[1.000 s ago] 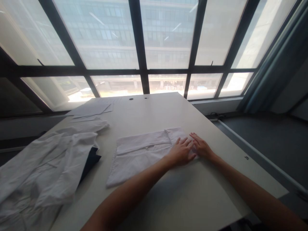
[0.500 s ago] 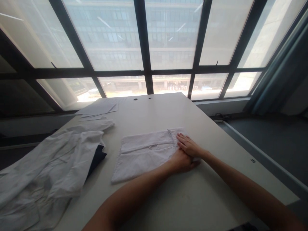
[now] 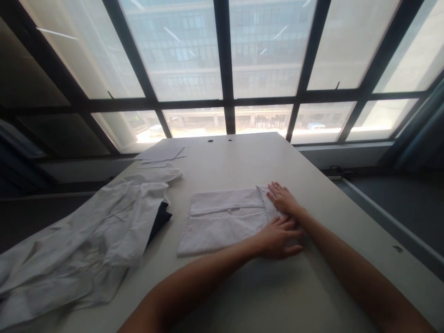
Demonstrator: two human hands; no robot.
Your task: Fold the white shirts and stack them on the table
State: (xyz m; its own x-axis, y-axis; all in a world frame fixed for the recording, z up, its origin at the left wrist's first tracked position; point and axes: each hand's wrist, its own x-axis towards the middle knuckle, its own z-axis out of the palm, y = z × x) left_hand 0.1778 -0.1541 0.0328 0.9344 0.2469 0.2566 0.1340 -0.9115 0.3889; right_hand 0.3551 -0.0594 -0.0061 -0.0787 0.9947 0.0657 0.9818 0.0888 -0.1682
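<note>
While the folded white cloth (image 3: 222, 231) is lying at lower centre, left hand (image 3: 280, 238) and right hand (image 3: 282, 199) are resting unclenched at its right end; probably light and limp, it is needing holds at both ends

Bare forearms (image 3: 204, 273) extended, left hand (image 3: 280, 238) spread, right hand (image 3: 282, 199) (just beyond) palm down

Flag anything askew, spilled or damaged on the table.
No obvious spill or damage. The cloth heap at left looks messy: crumpled, dark piece jutting out, unlike the flat folded cloth. Papers beyond overlap unevenly.
</note>
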